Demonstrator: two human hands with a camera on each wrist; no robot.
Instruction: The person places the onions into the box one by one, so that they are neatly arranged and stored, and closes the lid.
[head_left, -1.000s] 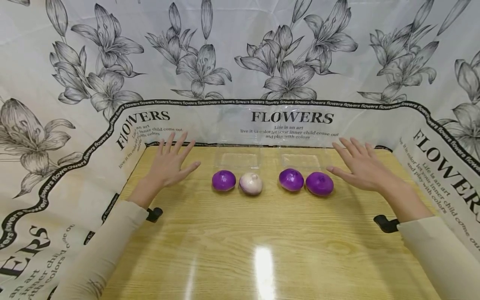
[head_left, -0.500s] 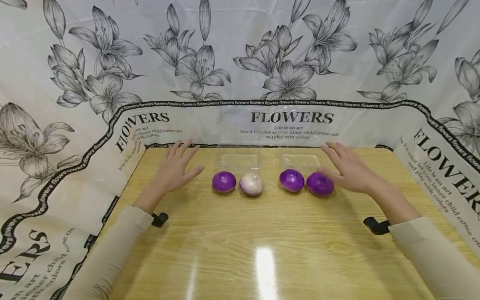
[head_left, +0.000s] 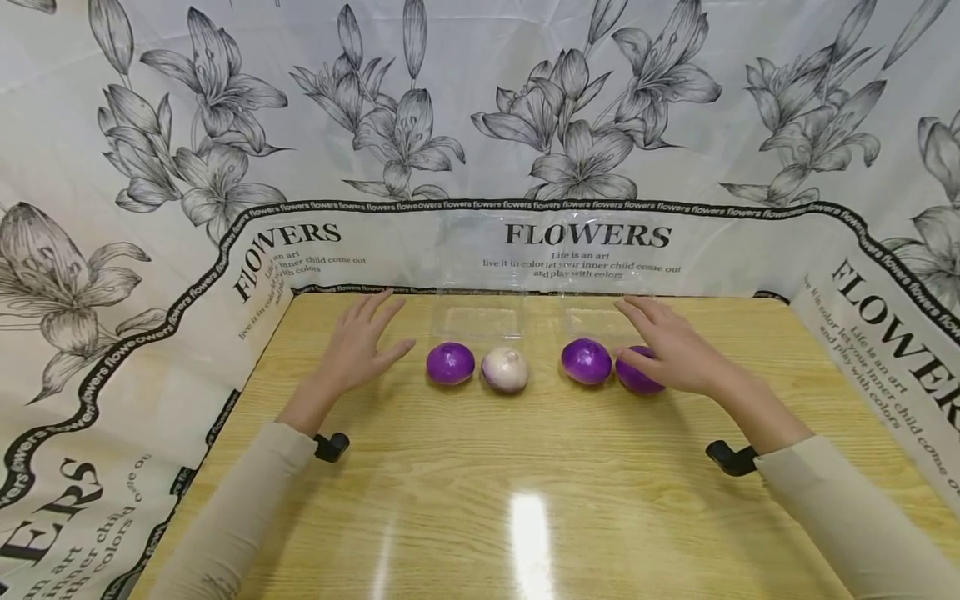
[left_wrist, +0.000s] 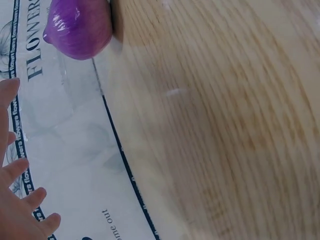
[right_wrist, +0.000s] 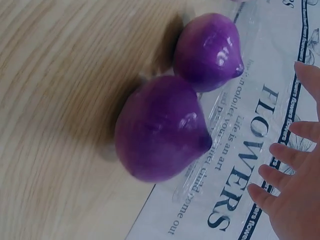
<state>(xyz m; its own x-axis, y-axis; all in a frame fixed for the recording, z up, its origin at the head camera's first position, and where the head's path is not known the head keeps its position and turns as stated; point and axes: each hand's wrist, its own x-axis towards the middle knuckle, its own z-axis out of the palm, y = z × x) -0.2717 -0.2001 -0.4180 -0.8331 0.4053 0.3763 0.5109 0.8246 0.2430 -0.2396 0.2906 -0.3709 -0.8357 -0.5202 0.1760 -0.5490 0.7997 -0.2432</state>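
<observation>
Several onions stand in a row across the table. A purple onion (head_left: 450, 364) and a whitish one with purple sides (head_left: 506, 370) are on the left; two purple onions, the inner one (head_left: 587, 362) and the outer one (head_left: 634, 375), are on the right. My left hand (head_left: 351, 352), fingers spread, is left of the row, apart from the nearest onion. My right hand (head_left: 678, 354) is over the outer right onion and hides part of it; the right wrist view shows that onion (right_wrist: 161, 131) with straight fingers beyond it, holding nothing.
Two clear plastic boxes stand behind the onions, the left one (head_left: 480, 322) and the right one (head_left: 596, 322), with transparent lids apparently raised against the cloth. A flower-printed cloth (head_left: 420, 250) walls the back and sides of the wooden table (head_left: 450, 483).
Both hands have moved inward and slightly nearer the person. The right hand has come over the outer right onion. The onions stay in place.
</observation>
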